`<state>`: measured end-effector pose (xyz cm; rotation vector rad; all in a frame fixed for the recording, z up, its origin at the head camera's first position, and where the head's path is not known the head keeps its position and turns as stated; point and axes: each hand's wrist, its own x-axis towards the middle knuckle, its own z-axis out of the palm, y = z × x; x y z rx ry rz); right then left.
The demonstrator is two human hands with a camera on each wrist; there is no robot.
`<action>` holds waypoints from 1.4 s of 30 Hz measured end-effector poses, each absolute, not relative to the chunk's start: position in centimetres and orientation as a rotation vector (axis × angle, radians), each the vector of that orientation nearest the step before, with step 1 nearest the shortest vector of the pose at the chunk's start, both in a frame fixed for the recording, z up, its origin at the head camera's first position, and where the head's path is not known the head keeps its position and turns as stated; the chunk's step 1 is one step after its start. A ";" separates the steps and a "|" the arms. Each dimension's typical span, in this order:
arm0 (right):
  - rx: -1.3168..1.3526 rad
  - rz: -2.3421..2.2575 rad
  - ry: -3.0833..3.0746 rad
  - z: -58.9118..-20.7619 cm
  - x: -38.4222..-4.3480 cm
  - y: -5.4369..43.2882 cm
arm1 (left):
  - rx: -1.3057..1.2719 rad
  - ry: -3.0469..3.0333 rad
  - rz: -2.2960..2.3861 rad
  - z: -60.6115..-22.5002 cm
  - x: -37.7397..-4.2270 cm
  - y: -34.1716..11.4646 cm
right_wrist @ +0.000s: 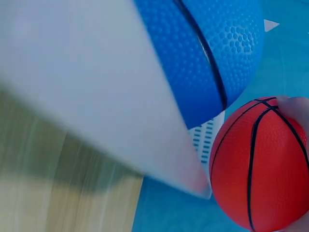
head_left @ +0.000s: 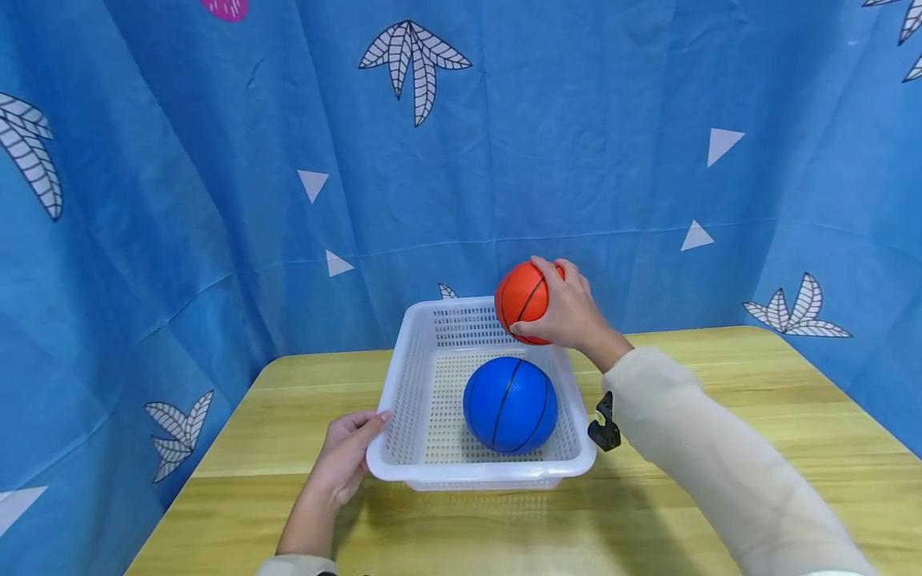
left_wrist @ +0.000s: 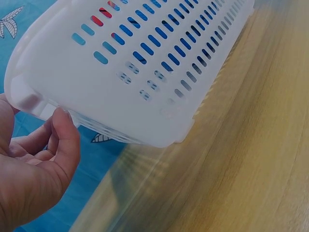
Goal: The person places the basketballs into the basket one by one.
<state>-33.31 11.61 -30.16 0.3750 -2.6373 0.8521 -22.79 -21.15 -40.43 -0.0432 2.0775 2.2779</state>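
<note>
A white plastic basket (head_left: 481,474) with slotted walls appears at the middle of the head view, over the wooden table. Inside it is a blue toy basketball (head_left: 510,406) with black seams. My left hand (head_left: 344,452) pinches the basket's rim near its front left corner, the thumb on the rim. A red-orange toy basketball (head_left: 522,302) is in the grip of my right hand (head_left: 569,314), above the basket's back right corner. Seen from the right wrist, the red-orange ball (right_wrist: 256,169) is beyond the blue ball (right_wrist: 217,53), with fingers at its right edge.
The light wooden table (head_left: 720,416) reaches out on both sides of the basket. Behind it hangs a blue curtain (head_left: 576,160) with white leaf and triangle prints. A black device (head_left: 605,424) is strapped at the right wrist, beside the basket's right rim.
</note>
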 end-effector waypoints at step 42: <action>0.407 0.651 -2.960 -31.3 -35.0 6.5 | -0.076 2.090 2.296 -40.3 -22.8 -21.0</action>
